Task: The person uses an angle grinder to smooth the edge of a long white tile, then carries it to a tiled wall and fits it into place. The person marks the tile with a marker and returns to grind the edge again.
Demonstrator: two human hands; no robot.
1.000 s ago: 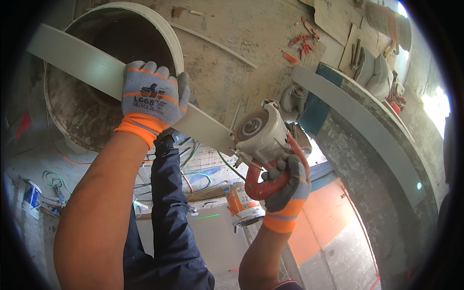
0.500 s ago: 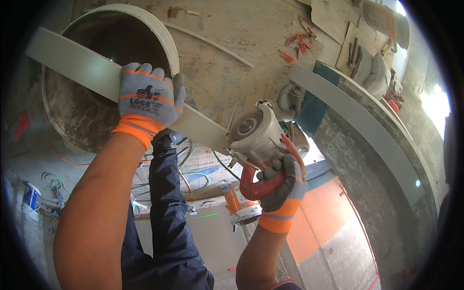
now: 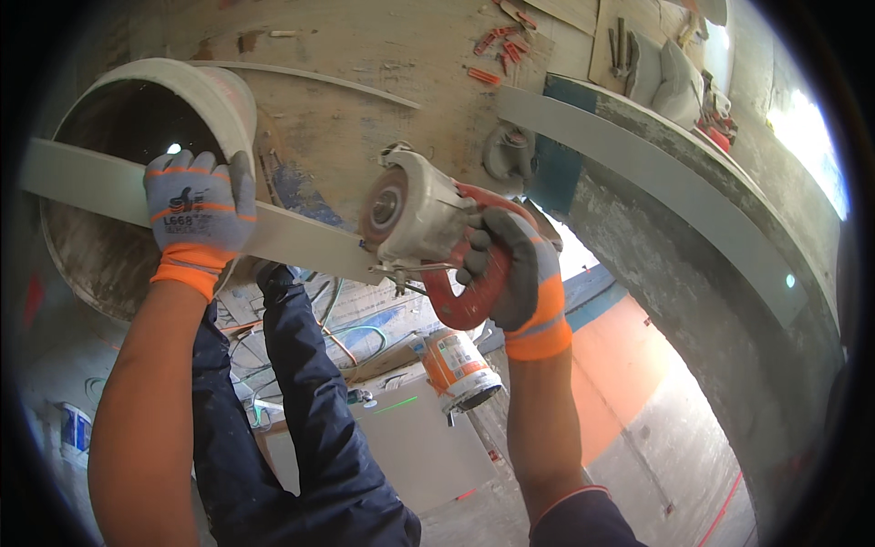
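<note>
My left hand [image 3: 199, 208], in a grey and orange glove, is closed over the top edge of a long, pale grey tile strip [image 3: 305, 239]. That strip slants across the mouth of a big round bucket [image 3: 211, 98] lying to the left. At the strip's right end, my gloved right hand [image 3: 515, 264] is wrapped around the red loop handle of a handheld circular saw [image 3: 421, 219]. The saw's round disc looks blurred, and its dusty metal guard sits close against the strip's end. Whether the disc touches the strip, I cannot tell.
Another pale strip [image 3: 638, 169] lies along a curved concrete ledge [image 3: 674, 246] at right. Red tile clips [image 3: 512, 47] and a thin offcut [image 3: 310, 78] are on the board at the back. Below stands an orange and white bucket [image 3: 456, 365]; cables and hoses [image 3: 360, 333] lie by my legs.
The whole view has shifted, so hands, strip and saw appear further left. My right hand and the saw have tilted somewhat, and the saw remains at the strip's end. Both grips are kept.
</note>
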